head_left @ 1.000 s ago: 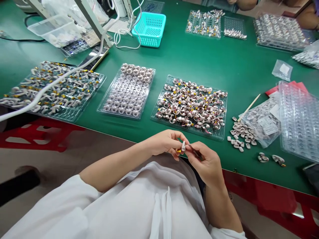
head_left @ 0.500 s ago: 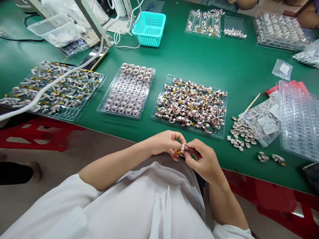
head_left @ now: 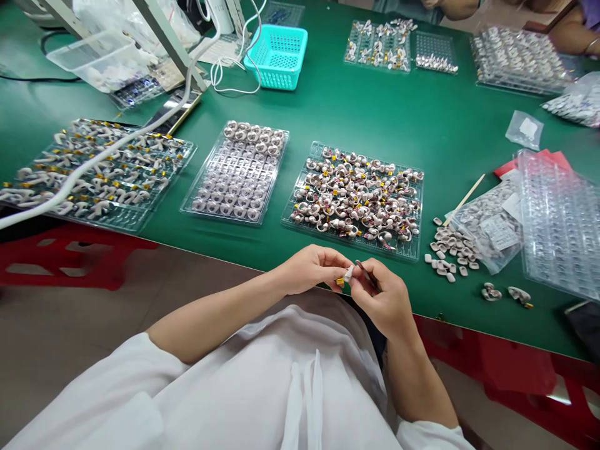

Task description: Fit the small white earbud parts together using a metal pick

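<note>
Pinched in the fingers of my left hand (head_left: 313,270) is a small whitish plastic part (head_left: 348,274) with a yellow tab (head_left: 340,282), like an earphone piece. My right hand (head_left: 385,301) is closed around a slim dark tool (head_left: 369,274) that looks like tweezers. Its fingertips meet the whitish part, so both hands are together at the table's front edge. Just beyond them lies a clear tray (head_left: 300,234) heaped with similar whitish parts with yellow tabs and reddish wires. Two similar pieces, one (head_left: 491,292) and another (head_left: 520,296), lie to the right.
Loose whitish caps (head_left: 452,247) lie beside a plastic bag (head_left: 487,225) and a wooden stick (head_left: 464,199). Clear trays (head_left: 562,219) stand at right; a tray of ring-shaped parts (head_left: 239,169), a turquoise basket (head_left: 281,78) and a white cable (head_left: 117,140) are left. Another person's arm (head_left: 576,34) shows far right.
The tip of the dark tool has swung up and away from the whitish part, and my right hand has turned slightly. The part remains in my left fingers. The view has shifted slightly.
</note>
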A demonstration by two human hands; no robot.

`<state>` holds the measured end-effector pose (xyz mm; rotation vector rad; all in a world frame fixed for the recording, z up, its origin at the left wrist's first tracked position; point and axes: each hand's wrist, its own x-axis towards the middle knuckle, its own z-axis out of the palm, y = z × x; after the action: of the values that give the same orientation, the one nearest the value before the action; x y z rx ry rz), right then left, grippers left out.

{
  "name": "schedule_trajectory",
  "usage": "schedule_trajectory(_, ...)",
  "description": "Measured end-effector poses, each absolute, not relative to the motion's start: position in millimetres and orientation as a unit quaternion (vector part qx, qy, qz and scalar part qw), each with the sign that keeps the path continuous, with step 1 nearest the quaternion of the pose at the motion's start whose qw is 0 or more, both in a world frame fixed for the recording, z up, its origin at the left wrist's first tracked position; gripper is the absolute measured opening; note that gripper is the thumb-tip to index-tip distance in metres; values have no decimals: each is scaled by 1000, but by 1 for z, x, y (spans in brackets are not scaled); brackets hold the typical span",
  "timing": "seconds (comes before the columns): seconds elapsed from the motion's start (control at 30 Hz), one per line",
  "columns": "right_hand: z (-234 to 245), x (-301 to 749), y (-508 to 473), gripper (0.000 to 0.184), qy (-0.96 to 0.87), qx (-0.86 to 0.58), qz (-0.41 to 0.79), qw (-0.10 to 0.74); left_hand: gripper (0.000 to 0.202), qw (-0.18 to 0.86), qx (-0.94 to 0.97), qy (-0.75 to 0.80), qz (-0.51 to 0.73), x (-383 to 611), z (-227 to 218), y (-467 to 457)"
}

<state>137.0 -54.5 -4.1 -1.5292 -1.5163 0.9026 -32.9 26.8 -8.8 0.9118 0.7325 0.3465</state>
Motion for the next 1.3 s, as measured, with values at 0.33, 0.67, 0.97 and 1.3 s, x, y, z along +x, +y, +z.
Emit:
schedule_trajectory(0.33,-9,136,-54,4,-550,-606,395,417,34,820,470,281,166,-40,-7,28)
schedule_trajectory(0.67,-12,132,-53,14,-429,-604,489,460,24,751,503,337,262,-36,-17,18)
schedule_trajectory(0.97,-19,130,-51,13,-398,-577,529,479,12,545,708,359,268,-40,-10,17)
schedule_trajectory(1.3,-14,133,-51,17,-427,-598,512,445,9,544,712,365,254,-41,-8,20)
